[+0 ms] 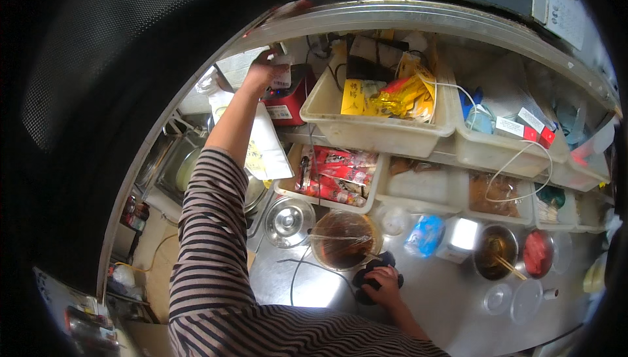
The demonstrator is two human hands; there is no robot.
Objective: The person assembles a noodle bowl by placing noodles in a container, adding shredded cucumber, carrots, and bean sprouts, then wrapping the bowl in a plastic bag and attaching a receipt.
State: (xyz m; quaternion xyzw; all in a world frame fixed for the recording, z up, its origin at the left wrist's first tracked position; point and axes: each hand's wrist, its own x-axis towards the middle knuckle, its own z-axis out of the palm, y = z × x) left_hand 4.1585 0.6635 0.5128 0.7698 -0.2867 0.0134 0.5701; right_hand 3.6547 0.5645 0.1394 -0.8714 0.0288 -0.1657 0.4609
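My left hand reaches up to the shelf at the upper left, its fingers closed at a small white printed slip. Right behind the slip stands a red box-shaped device with small lights. On the steel table, my right hand curls its fingers over a dark, rounded black object; its kind cannot be made out. Just beyond that hand is a round container of brown contents under clear film. A dark cable lies on the table to its left.
Above the table, a white bin holds yellow packets, and a lower bin holds red packets. A steel lid lies left of the film-covered container. At the right are a bowl with chopsticks, a red-filled bowl and clear lids.
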